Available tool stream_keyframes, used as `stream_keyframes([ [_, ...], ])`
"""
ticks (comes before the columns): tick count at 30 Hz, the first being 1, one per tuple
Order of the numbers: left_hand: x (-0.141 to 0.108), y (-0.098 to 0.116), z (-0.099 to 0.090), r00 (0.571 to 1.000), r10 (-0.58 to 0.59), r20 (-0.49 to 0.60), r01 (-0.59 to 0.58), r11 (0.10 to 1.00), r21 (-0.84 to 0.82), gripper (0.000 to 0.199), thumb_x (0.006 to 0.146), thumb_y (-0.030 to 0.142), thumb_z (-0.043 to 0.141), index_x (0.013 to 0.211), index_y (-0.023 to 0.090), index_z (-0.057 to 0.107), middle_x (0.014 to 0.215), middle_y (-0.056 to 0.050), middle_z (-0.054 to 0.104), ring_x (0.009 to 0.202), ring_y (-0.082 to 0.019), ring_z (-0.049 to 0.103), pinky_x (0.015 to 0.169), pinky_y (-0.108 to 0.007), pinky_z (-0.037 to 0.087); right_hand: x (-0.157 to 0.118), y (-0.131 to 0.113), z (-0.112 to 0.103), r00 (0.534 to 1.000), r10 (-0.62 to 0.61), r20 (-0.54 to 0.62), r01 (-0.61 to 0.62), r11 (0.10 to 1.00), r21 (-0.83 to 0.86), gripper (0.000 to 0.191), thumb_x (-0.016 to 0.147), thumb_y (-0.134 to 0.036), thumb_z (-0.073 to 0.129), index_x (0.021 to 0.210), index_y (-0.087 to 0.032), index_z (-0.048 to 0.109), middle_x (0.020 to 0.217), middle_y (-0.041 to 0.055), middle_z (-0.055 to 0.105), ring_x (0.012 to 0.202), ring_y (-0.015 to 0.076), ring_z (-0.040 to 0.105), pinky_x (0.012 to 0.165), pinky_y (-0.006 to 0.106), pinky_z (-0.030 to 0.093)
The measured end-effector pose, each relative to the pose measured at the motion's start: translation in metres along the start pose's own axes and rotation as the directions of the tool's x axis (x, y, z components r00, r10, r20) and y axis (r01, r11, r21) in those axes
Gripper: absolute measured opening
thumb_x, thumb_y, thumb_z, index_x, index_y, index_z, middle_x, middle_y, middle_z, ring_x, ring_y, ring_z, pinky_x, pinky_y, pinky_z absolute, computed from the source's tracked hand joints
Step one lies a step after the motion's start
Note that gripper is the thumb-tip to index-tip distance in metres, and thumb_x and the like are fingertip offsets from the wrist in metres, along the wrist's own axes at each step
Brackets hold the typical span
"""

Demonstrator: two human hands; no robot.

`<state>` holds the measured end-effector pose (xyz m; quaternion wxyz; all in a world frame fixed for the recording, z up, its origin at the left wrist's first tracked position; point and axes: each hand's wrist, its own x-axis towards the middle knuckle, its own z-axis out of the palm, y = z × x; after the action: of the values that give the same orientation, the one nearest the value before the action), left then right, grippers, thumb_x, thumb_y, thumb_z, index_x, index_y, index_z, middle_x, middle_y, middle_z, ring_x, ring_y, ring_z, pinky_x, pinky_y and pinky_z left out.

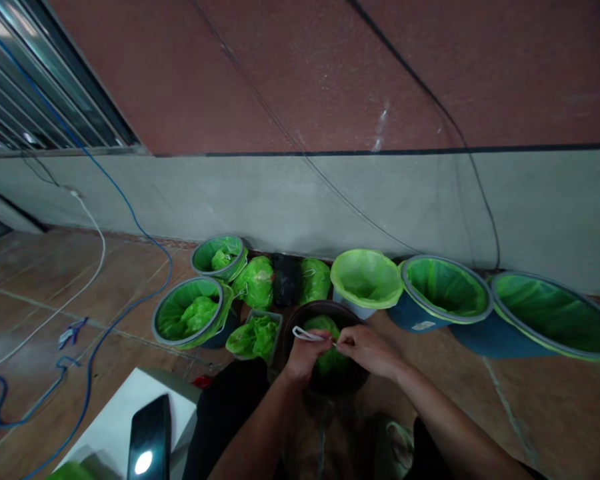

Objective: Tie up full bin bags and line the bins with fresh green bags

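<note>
Both hands meet over a dark round bucket (pixel 349 387) on the floor in front of me, with a green plastic bag (pixel 332 363) inside it. My left hand (pixel 304 355) is closed on a white cord (pixel 306 335) that sticks out in a loop to the left. Opposite it, my right hand (pixel 373 348) has its fingertips pinched together; a small pale bit, perhaps the cord's end, shows between the two hands. Whether the cord is joined to the bag cannot be seen.
Along the wall stand a white bin (pixel 366 273), blue bins (pixel 445 287) and grey-rimmed bins (pixel 187 310), all lined with green bags. Tied green bags (pixel 254 281), a black bag (pixel 287 280) and a small bin (pixel 253 337) sit between. A phone (pixel 150 433) lies on a white box (pixel 120 410); blue cable (pixel 113 327) crosses the floor.
</note>
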<state>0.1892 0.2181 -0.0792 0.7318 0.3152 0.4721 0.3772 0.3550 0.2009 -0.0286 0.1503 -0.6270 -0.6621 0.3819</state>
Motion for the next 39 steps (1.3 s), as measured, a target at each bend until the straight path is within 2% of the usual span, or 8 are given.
stream_keyframes([
  [5,0.006,-0.006,-0.004,0.981,0.185,0.055,-0.193,0.956,0.22,0.02,0.055,0.019,0.077,0.073,0.014,0.07,0.068,-0.001,0.067,0.063,-0.013,0.057,0.062,-0.025,0.042,0.004,0.009,0.007,1.0,0.013,0.026,-0.011,0.997,-0.082,0.015,0.08,-0.019,0.058,0.073,-0.019,0.072,0.074,0.0032,0.071,0.071,0.0159,0.062,0.064,0.025,0.037],
  [9,0.008,-0.01,-0.006,0.954,0.284,0.095,-0.3,0.896,0.326,0.014,0.068,0.017,0.066,0.081,0.015,0.069,0.075,-0.001,0.067,0.07,-0.014,0.059,0.066,-0.025,0.045,0.011,0.011,0.012,1.0,0.014,0.0,-0.013,0.994,-0.11,0.019,0.083,-0.017,0.055,0.085,-0.019,0.074,0.086,0.0049,0.074,0.081,0.0177,0.065,0.071,0.026,0.041],
  [14,0.008,-0.013,-0.008,0.893,0.43,0.132,-0.435,0.749,0.499,0.031,0.074,0.007,0.051,0.097,0.017,0.07,0.094,-0.005,0.069,0.089,-0.017,0.063,0.083,-0.031,0.05,0.019,0.012,0.027,0.999,0.01,-0.041,-0.014,0.995,-0.1,0.029,0.088,-0.015,0.046,0.101,-0.018,0.072,0.101,0.0077,0.074,0.098,0.0198,0.066,0.084,0.027,0.043],
  [17,0.007,-0.015,-0.008,0.86,0.5,0.101,-0.47,0.701,0.536,0.04,0.072,0.003,0.048,0.102,0.018,0.069,0.103,-0.006,0.069,0.098,-0.018,0.063,0.094,-0.035,0.048,0.021,0.011,0.034,0.999,-0.003,-0.033,0.001,0.998,-0.056,0.033,0.091,-0.015,0.042,0.106,-0.018,0.071,0.102,0.0077,0.074,0.091,0.018,0.067,0.081,0.026,0.045],
  [19,0.006,-0.017,-0.007,0.864,0.496,0.082,-0.459,0.712,0.531,0.042,0.073,0.004,0.049,0.107,0.019,0.068,0.101,-0.005,0.069,0.096,-0.017,0.063,0.093,-0.034,0.048,0.022,0.012,0.036,1.0,0.012,-0.005,-0.012,1.0,-0.009,0.032,0.091,-0.015,0.041,0.102,-0.018,0.071,0.091,0.0064,0.074,0.075,0.0156,0.066,0.072,0.025,0.045],
  [24,0.007,-0.021,-0.006,0.92,0.392,0.0,-0.343,0.806,0.482,0.038,0.079,0.017,0.057,0.116,0.018,0.062,0.086,-0.001,0.065,0.069,-0.012,0.058,0.068,-0.024,0.048,0.025,0.023,0.037,0.989,0.079,0.122,-0.104,0.972,0.212,0.03,0.092,-0.027,0.042,0.081,-0.016,0.068,0.058,0.0001,0.059,0.053,0.0119,0.054,0.052,0.022,0.039],
  [31,0.009,-0.02,-0.008,0.94,0.342,-0.016,-0.291,0.824,0.486,0.006,0.076,0.023,0.059,0.076,0.018,0.058,0.067,0.004,0.055,0.062,-0.01,0.048,0.06,-0.022,0.039,0.028,0.037,0.041,0.984,0.106,0.141,-0.161,0.873,0.461,0.031,0.083,-0.041,0.054,0.072,-0.015,0.065,0.057,-0.0013,0.056,0.054,0.0109,0.052,0.05,0.02,0.041],
  [39,0.005,-0.016,-0.006,0.941,0.338,0.029,-0.308,0.817,0.487,0.008,0.075,0.025,0.059,0.072,0.018,0.056,0.065,0.004,0.051,0.062,-0.011,0.046,0.06,-0.023,0.037,0.028,0.037,0.041,0.986,0.105,0.13,-0.155,0.864,0.479,0.029,0.081,-0.038,0.053,0.069,-0.015,0.066,0.057,-0.0004,0.057,0.053,0.0106,0.052,0.049,0.02,0.041],
])
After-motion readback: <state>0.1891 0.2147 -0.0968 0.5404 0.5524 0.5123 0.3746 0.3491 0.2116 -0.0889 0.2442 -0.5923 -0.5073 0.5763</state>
